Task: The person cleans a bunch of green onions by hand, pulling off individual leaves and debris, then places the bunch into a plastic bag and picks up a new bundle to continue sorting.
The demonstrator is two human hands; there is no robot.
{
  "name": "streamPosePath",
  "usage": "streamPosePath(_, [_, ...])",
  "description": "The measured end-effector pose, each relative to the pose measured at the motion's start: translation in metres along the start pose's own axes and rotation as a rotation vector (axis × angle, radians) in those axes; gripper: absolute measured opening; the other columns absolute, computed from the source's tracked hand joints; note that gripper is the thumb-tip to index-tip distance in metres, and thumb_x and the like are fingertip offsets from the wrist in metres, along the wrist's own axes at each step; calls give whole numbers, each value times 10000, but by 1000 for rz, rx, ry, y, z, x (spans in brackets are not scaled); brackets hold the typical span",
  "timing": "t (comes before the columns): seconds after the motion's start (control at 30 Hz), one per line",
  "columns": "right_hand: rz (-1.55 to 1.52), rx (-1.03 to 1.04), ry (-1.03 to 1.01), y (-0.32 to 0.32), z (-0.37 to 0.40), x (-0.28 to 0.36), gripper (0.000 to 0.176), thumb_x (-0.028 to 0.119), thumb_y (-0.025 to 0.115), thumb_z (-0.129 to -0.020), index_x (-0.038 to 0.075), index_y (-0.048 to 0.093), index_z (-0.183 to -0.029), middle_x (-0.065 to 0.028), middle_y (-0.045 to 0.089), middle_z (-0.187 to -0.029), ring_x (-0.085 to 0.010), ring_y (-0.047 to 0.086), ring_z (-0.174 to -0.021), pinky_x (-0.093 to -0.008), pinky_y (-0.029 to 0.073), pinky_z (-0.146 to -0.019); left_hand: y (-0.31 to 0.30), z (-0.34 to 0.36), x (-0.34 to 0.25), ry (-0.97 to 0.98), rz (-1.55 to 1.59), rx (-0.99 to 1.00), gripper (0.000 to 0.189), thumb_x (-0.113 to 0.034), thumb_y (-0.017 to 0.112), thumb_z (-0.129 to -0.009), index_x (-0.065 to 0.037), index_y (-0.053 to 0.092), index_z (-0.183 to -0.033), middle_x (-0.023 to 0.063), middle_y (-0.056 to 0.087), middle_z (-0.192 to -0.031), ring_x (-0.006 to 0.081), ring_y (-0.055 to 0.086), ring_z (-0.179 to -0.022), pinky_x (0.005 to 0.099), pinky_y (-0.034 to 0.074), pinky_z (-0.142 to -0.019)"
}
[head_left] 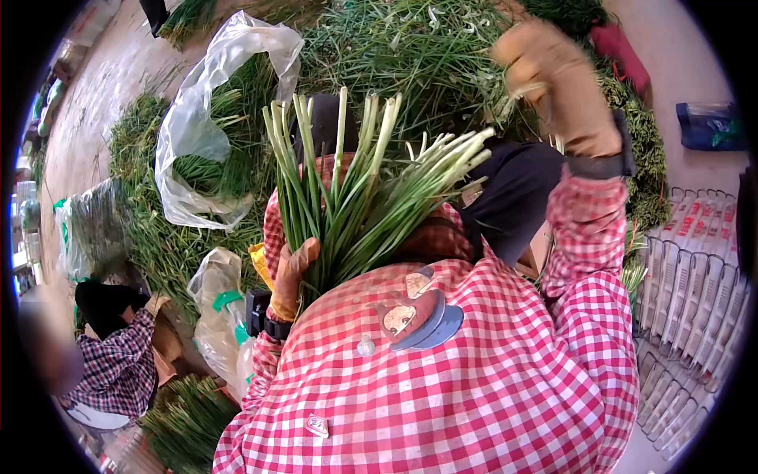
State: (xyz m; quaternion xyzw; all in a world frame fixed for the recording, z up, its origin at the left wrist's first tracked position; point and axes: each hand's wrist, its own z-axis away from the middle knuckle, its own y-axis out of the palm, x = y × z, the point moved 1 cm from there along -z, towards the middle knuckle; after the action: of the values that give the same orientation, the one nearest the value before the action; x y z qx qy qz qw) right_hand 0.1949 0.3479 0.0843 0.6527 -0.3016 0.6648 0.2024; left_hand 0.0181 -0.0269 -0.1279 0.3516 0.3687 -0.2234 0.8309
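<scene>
A bunch of garlic chives (335, 189) stands fanned out before my chest, its pale stem ends pointing up and away. My left hand (296, 272), in a tan glove, is wrapped round its lower left side. The right part of the bunch leans over toward my dark-trousered knee. Raised at the upper right is my gloved right hand (557, 87), blurred by motion. Its fingers look curled in, and a thin pale sliver shows at them; what it is, I cannot make out. The hand is apart from the bunch.
Loose greens (403, 55) are heaped in front of me. An opened clear plastic bag (181, 134) lies on them at left, with another bag (217, 304) nearer. A co-worker in a checked shirt (118, 363) sits at left. Stacked clear-and-red packs (695, 276) stand at right.
</scene>
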Motion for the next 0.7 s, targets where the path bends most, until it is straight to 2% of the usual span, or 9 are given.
streamPosePath(0.07, [28, -247, -200, -44, -22, 2, 214, 150, 494, -947, 35, 652, -1035, -24, 640, -817, -51, 475, -619, -204, 414, -605, -14, -4, 14, 13, -9, 1, 327, -151, 641, -864, -16, 547, -1146, 22, 619, -954, 129, 601, -821, 240, 491, -741])
streamPosePath(0.1, [387, -367, -203, -55, -31, 5, 250, 143, 467, -965, 25, 618, -1126, -38, 661, -887, -46, 477, -631, -190, 429, -626, -24, -7, 27, 20, -13, -6, 326, -151, 642, -864, -16, 547, -1146, 22, 619, -954, 130, 601, -820, 241, 491, -741])
streamPosePath(0.17, [568, -78, -193, -81, -46, -12, 321, 277, 515, -949, 55, 612, -1160, -48, 659, -946, -99, 546, -697, -249, 480, -696, -38, -12, 43, 36, -26, 1, 326, -150, 642, -864, -15, 547, -1144, 23, 619, -953, 131, 601, -818, 241, 490, -739])
streamPosePath(0.23, [1216, 280, -64, 43, -20, 11, 471, 442, 572, -868, 98, 600, -1189, -104, 645, -1102, -217, 631, -950, -336, 484, -870, -12, -1, 14, 46, -51, 46, 292, -160, 643, -867, -16, 563, -1108, 12, 613, -924, 115, 584, -790, 234, 476, -710])
streamPosePath(0.3, [1248, 833, -25, 68, -27, -10, 658, 583, 595, -792, 112, 557, -1250, -117, 630, -1140, -257, 606, -1043, -341, 447, -950, 40, 16, -35, 79, -103, 66, 218, -181, 645, -873, -26, 596, -1018, -12, 596, -862, 79, 539, -737, 220, 442, -658])
streamPosePath(0.37, [1246, 1237, 411, 100, -28, -17, 722, 612, 631, -747, 114, 546, -1263, -113, 644, -1104, -274, 612, -1014, -375, 475, -899, 55, 23, -48, 69, -122, 92, 255, -184, 626, -887, -51, 537, -1085, -4, 576, -924, 86, 533, -788, 234, 450, -696])
streamPosePath(0.43, [1012, 1288, 273, 110, -19, -43, 621, 567, 653, -753, 110, 615, -1171, -100, 665, -1032, -299, 638, -920, -406, 505, -820, 18, 18, -24, 39, -86, 154, 399, -176, 595, -901, -73, 433, -1250, 21, 563, -1047, 116, 555, -887, 258, 482, -781])
streamPosePath(0.57, [650, 1014, 203, 100, -8, -32, 266, 311, 649, -803, 50, 680, -843, -59, 646, -722, -172, 592, -649, -309, 484, -641, 6, 18, -4, 19, -63, 139, 570, -184, 601, -878, -70, 342, -1373, 39, 537, -1152, 127, 523, -985, 251, 455, -840])
streamPosePath(0.7, [517, 778, 98, 88, 8, -58, 287, 328, 543, -870, 78, 664, -941, -94, 671, -795, -236, 636, -735, -346, 500, -727, 45, 9, -29, 37, -96, 72, 537, -201, 643, -854, -53, 425, -1321, 19, 560, -1141, 114, 518, -982, 238, 431, -833])
